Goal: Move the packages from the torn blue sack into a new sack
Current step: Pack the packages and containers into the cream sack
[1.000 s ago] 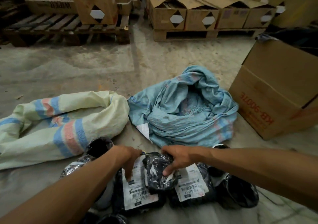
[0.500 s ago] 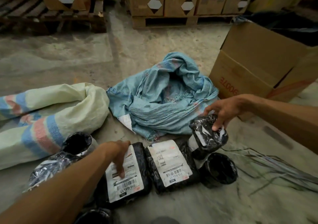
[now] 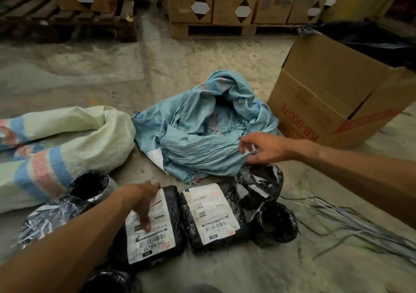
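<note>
The torn blue sack (image 3: 202, 139) lies crumpled and open on the concrete floor. Left of it lies the pale sack (image 3: 67, 144) with blue and pink stripes. Several black wrapped packages sit in front of me. Two flat ones carry white labels: one (image 3: 155, 227) under my left hand (image 3: 144, 200), whose fingers rest on its label, and one (image 3: 211, 216) beside it. My right hand (image 3: 263, 148) hovers with fingers spread just above a small black package (image 3: 258, 184) at the blue sack's right edge, holding nothing.
A large open cardboard box (image 3: 326, 103) stands at the right. Loose plastic strands (image 3: 351, 223) trail on the floor at lower right. More black packages (image 3: 274, 225) (image 3: 90, 184) (image 3: 49, 220) lie around. Pallets with cartons (image 3: 225, 7) line the back.
My right hand carried a small black package to the right, set it down by the blue sack and let go. My left hand stayed on the labelled package.
</note>
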`<state>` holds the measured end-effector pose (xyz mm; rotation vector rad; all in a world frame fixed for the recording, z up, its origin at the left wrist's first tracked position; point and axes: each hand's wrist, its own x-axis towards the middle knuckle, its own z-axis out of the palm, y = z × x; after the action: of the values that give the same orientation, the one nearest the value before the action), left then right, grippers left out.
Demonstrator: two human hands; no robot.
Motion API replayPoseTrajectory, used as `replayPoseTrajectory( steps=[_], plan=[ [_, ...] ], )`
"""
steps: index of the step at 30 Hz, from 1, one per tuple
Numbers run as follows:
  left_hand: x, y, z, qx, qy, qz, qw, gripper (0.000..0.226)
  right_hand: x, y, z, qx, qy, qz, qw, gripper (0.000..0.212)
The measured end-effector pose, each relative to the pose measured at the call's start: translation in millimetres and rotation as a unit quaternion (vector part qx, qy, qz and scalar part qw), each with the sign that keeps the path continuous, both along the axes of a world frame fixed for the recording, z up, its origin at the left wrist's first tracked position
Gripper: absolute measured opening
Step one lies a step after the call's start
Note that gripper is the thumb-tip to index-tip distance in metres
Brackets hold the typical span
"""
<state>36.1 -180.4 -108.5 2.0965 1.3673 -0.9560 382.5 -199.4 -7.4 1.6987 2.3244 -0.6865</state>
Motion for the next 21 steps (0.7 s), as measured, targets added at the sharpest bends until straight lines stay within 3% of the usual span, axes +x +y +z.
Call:
replayPoseTrajectory(
  steps=[3,6,8,14,17,19,21],
  plan=[
    [-3.5,-0.6,0.3,0.007,-0.029,0.004,1.0,0.111,-37.3,2.3,-18.3,0.109,-0.093,0.145,0.979,0.026],
    [-4.9,-1.2,0.7,0.008,-0.045,0.014,0.999,0.111,-54.4,6.5,-31.1,0.014,-0.16,0.168,0.973,0.03],
    [-3.9,-0.2,0.2,0.007,-0.046,0.011,0.999,0.11,-50.4,3.5,-35.9,-0.033,-0.134,0.169,0.976,0.027],
    [-5.0,5.7,0.8,-0.011,-0.042,0.001,0.999,0.108,-61.3,10.8,-34.7,0.005,-0.05,0.151,0.987,0.02],
    [-5.1,5.9,3.4,-0.012,-0.039,0.003,0.999,0.111,-94.4,15.3,-49.2,-0.08,-0.038,0.138,0.986,0.061],
    [-6.0,5.1,4.7,-0.016,-0.037,0.005,0.999,0.111,-115.7,12.0,-66.3,-0.171,-0.095,0.134,0.972,0.1],
    [-4.9,3.6,7.0,-0.019,-0.039,0.006,0.999,0.109,-128.4,4.2,-79.0,-0.216,-0.172,0.157,0.948,0.123]
  ],
)
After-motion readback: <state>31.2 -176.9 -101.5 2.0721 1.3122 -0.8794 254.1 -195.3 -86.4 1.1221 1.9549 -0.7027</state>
